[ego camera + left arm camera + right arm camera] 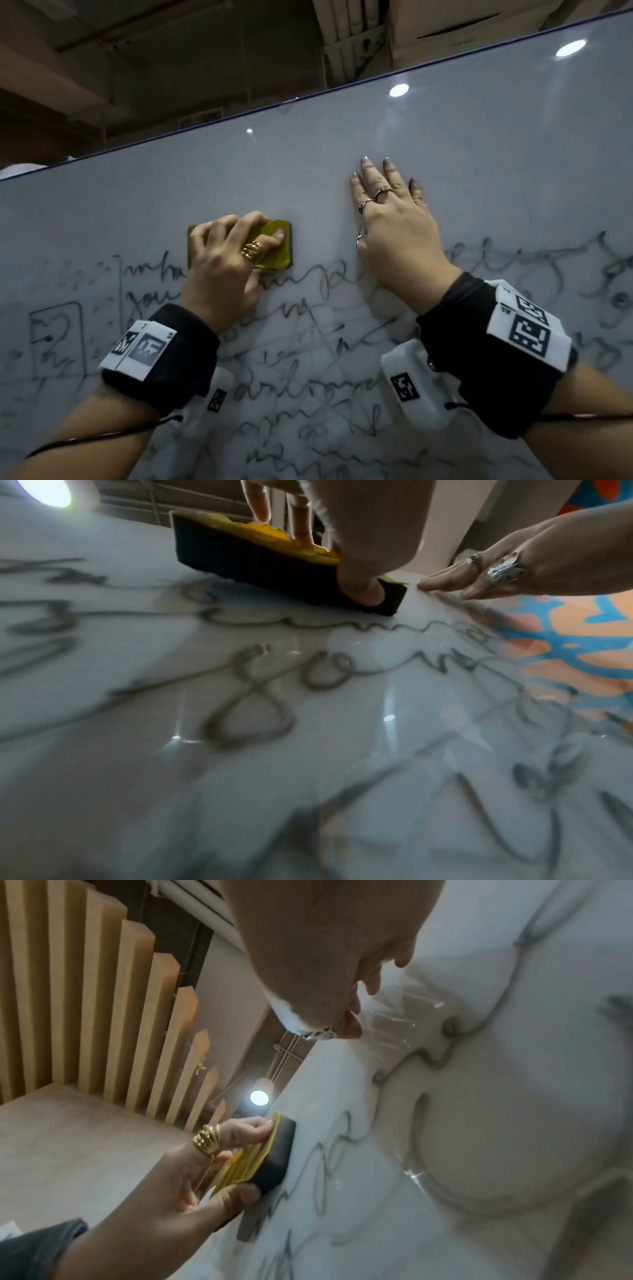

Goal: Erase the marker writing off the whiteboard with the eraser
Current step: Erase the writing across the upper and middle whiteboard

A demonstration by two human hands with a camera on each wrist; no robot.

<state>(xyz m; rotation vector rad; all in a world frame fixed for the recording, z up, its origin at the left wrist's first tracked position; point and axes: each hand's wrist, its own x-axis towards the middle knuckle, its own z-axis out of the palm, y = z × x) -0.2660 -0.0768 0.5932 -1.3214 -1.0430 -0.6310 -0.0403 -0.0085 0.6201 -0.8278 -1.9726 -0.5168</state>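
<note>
— How far along are we?
— Barely: our left hand (226, 253) grips the yellow eraser (274, 248) at the top line; marker writing (308, 377) fills the whiteboard (445, 120) below.
— And our right hand (394, 233)?
— Spread flat, bracing.

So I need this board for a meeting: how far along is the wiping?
Barely begun. The whiteboard is bare above the hands. In hand: the left hand presses the eraser onto the top line of writing; the right hand braces flat. Left: nearly all the scrawl below.

Dim room; lamp glare on the whiteboard (445, 137), wrist views blurred.
</note>
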